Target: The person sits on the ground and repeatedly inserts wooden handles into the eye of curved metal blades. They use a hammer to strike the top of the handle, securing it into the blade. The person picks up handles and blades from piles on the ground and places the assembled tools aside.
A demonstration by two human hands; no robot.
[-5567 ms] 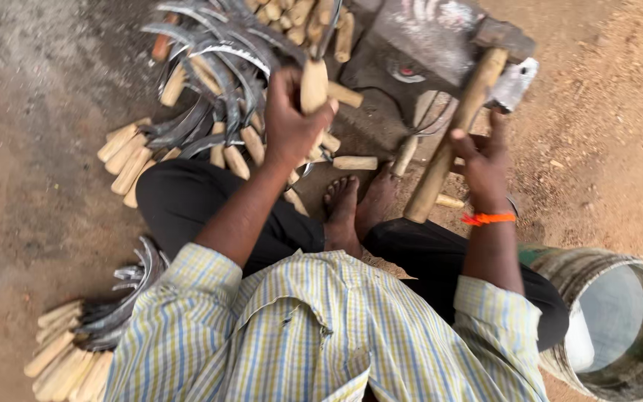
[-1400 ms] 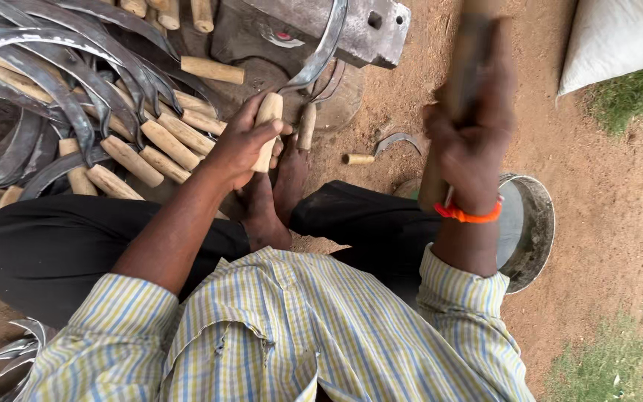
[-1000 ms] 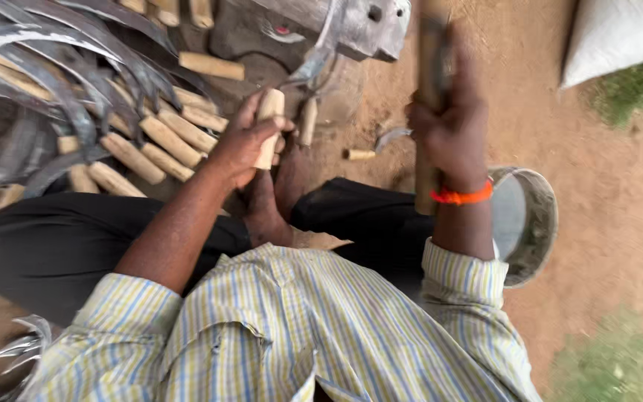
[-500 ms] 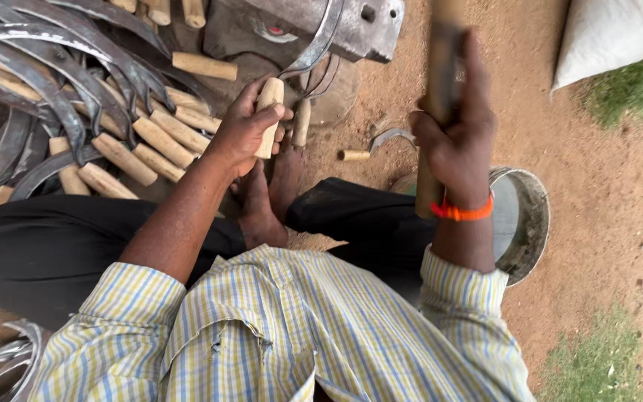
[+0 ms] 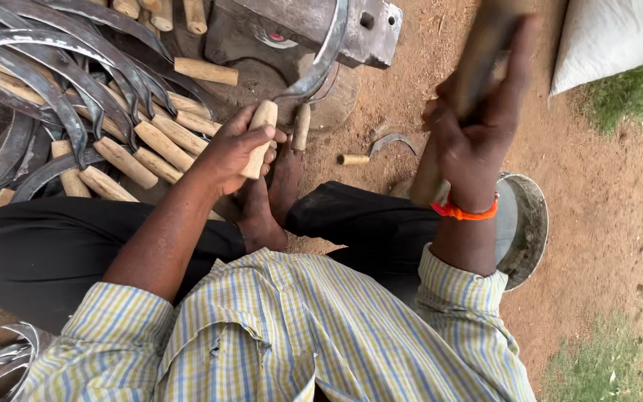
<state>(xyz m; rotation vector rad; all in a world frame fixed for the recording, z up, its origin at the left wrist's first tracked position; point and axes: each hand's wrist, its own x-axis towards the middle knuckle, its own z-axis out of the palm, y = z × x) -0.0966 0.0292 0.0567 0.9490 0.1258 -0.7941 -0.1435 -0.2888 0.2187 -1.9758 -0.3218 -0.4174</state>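
Observation:
My left hand (image 5: pixel 236 152) grips the pale wooden handle (image 5: pixel 260 134) of a sickle. Its curved dark blade (image 5: pixel 320 71) arcs up over the grey metal anvil block (image 5: pixel 303 22). My right hand (image 5: pixel 478 130), with an orange band at the wrist, is closed round a thick wooden stick (image 5: pixel 459 97) and holds it raised, blurred, to the right of the anvil. My bare feet (image 5: pixel 273 197) rest on the dirt under the sickle handle.
A heap of finished sickles (image 5: pixel 53 97) with wooden handles lies at the upper left. A loose blade (image 5: pixel 390 141) and a short peg (image 5: pixel 353 158) lie on the dirt. A metal bucket (image 5: pixel 526 223) stands at the right, a white sack (image 5: pixel 612 37) at the upper right.
The right hand with the stick has stayed raised, shifting slightly. The left hand keeps the sickle handle by the anvil. Since the oldest frame, the view has swung right.

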